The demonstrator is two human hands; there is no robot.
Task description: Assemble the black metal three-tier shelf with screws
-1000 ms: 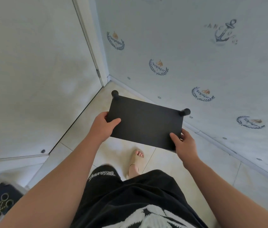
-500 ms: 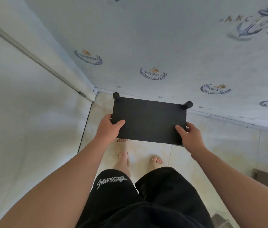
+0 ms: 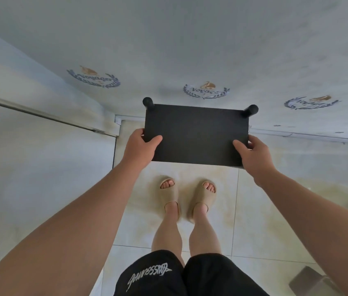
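Shelf (image 3: 196, 133): gripped by left hand (image 3: 140, 147) and right hand (image 3: 254, 154), carried assembled (lower tiers hidden); placement apparently remains.

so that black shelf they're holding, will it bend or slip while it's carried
Probably stiff: the black shelf looks flat though held only at its near corners. Likely not heavy, since the left hand and right hand grip just its edge, thumbs on top. Its smooth top might slip in a loose grip.
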